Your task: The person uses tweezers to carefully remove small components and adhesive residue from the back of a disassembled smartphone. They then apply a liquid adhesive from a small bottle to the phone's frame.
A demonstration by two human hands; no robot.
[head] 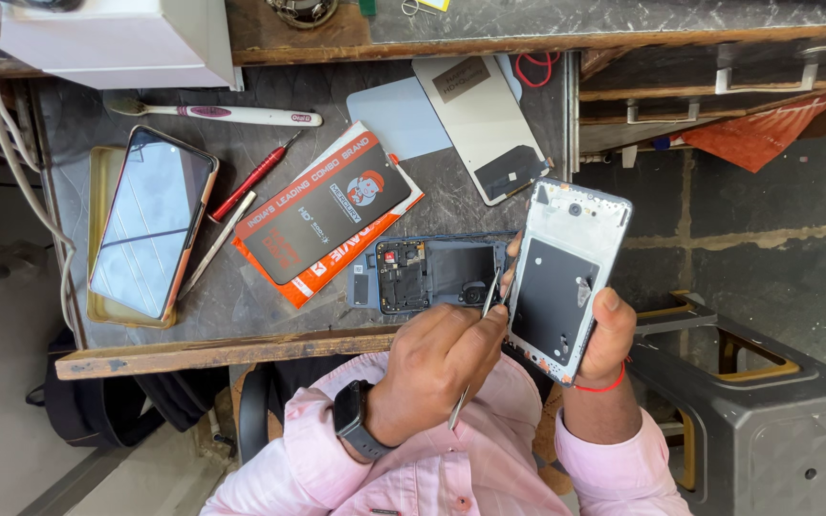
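Note:
My right hand holds a phone middle frame upright over the bench's front edge, thumb on its face and fingers behind its left side. The frame is silver-blue with a black panel in its middle. My left hand, with a dark watch on the wrist, grips thin metal tweezers. Their tip touches the frame's left edge. Just behind them an opened phone body lies on the bench, its circuit board showing.
On the dark bench lie an orange-and-black package, a red screwdriver, a toothbrush, two back panels and a phone in a tray. A white box sits at top left and a black stool at right.

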